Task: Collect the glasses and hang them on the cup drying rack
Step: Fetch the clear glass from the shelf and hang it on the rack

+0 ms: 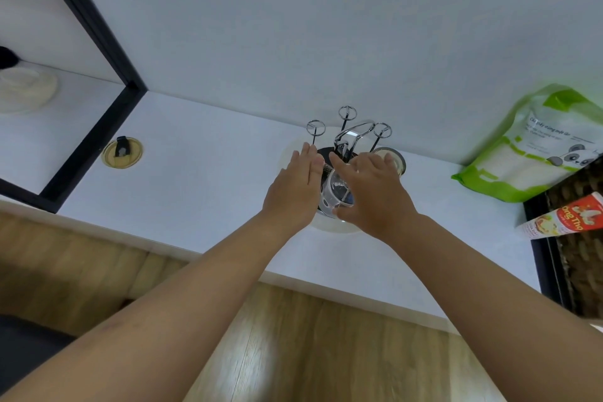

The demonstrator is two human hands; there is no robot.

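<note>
My right hand [375,192] has its fingers [341,170] wrapped round a clear glass [337,192], thumb under the near rim, holding it tipped over the cup rack [349,140]. My left hand [293,192] is flat and open just left of the glass, fingers straight, holding nothing; I cannot tell whether the palm touches the glass wall or only stands beside it.

The glass should feel light, stiff and smooth. If it is wet it will be slippery, and it will chip if knocked against metal. I judge the best hold is across the wall near the mouth, so the opening stays free to go over a prong.

Beyond my fingertips three thin wire prongs stand up with ring tips, and a chrome handle arches between them. They sit close together, so the room for lowering the glass is tight. The rack base is a pale round tray under my hands. A second round thing, perhaps another glass [390,157], shows just beyond my right fingers.

The white bench [202,179] runs open to my left. To the right a green bag [535,147] and a red-and-white tube [564,222] crowd the corner, and the bench's near edge lies under my forearms.
</note>
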